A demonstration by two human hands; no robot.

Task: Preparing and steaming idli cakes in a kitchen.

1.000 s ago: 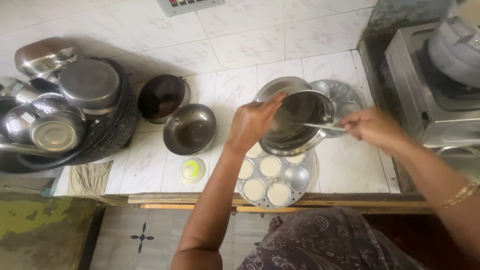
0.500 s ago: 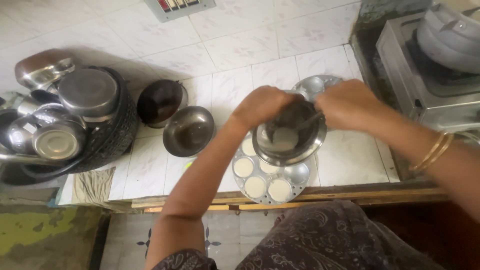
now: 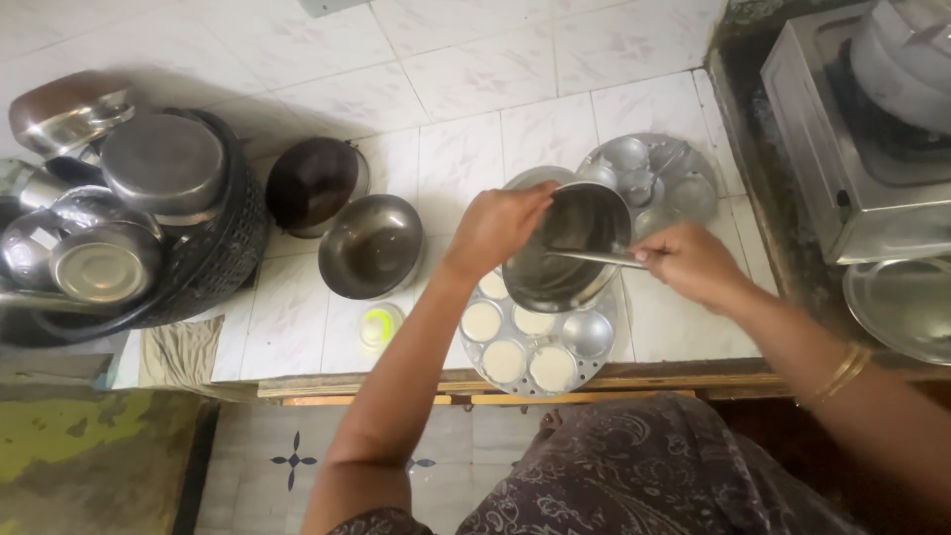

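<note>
My left hand (image 3: 492,229) grips the rim of a steel pot (image 3: 570,248), tilted over a round steel mould plate (image 3: 598,333). My right hand (image 3: 693,263) holds a steel spoon (image 3: 592,257) whose end reaches into the pot. Several cups of the plate are filled with white batter (image 3: 482,321); one cup at the right is bare metal. A second, unfilled mould plate (image 3: 649,173) lies just behind the pot.
A steel bowl (image 3: 371,246) and a dark pan (image 3: 313,183) sit left of the pot. A black basket (image 3: 223,258) of steel vessels stands at far left. A small pale lid (image 3: 377,326) lies near the counter edge. A stove (image 3: 852,149) is at right.
The pot has tilted and shifted over the mould plate, and my right hand has drawn back to the right with the spoon reaching into the pot.
</note>
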